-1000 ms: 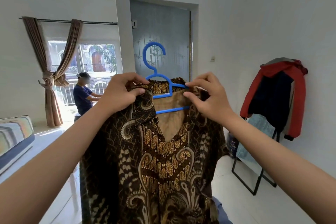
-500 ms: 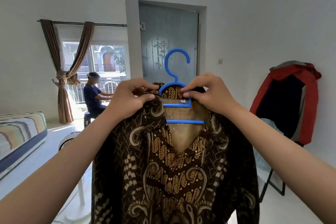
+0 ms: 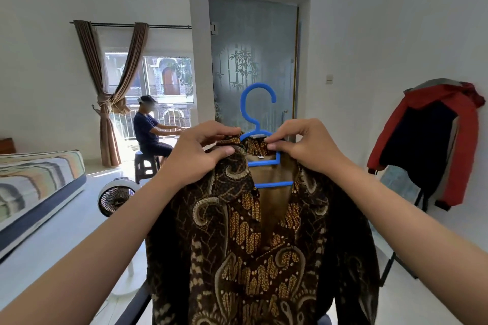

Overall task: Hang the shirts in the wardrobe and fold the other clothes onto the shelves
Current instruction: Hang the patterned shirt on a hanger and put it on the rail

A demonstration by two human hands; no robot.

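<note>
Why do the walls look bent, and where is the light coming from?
Head view: the wide-angle lens bows the grey frosted-glass door and walls; daylight from the curtained window blows out the floor there, while the brown batik shirt on the blue plastic hanger stays sharp.

No readable text anywhere. Small white tag (image 3: 260, 157) inside shirt (image 3: 250, 245) collar, at 12 o'clock of frame centre, too tiny to read.
</note>
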